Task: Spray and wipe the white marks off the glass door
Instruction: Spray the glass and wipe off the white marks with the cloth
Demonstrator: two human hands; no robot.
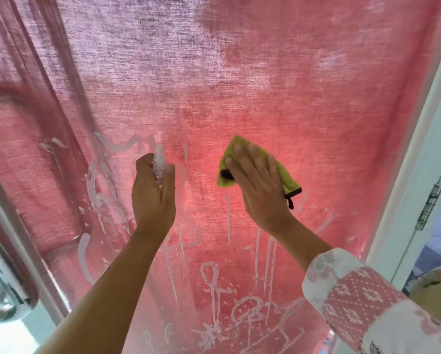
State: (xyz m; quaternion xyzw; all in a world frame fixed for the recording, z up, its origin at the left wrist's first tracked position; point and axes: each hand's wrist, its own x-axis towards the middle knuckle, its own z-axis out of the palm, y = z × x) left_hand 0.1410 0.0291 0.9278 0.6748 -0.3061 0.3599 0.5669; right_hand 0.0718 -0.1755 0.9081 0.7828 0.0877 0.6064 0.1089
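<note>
Close view of a glass door, filling nearly the whole frame. Behind the glass, a pink, loosely woven curtain, hanging in folds on the left and glowing brighter around the middle. Across the lower half of the pane, white marks: smeared loops, scribbles and long thin drips running downward, thickest left of centre and along the bottom edge. On the right, a white door frame, slanting up the edge of the view. At lower right, a loose sleeve patterned in pink and white, ending partway along the right forearm. At lower left, a shiny metal door handle, blurred. Right hand spread flat, fingers straight, pressing a yellow-green cloth with dark trim against the glass just right of centre. Left hand raised beside it, a little apart, fingers curled round a small clear spray bottle, nozzle end uppermost, in front of the marked glass. On the frame, a small metal hinge.
</note>
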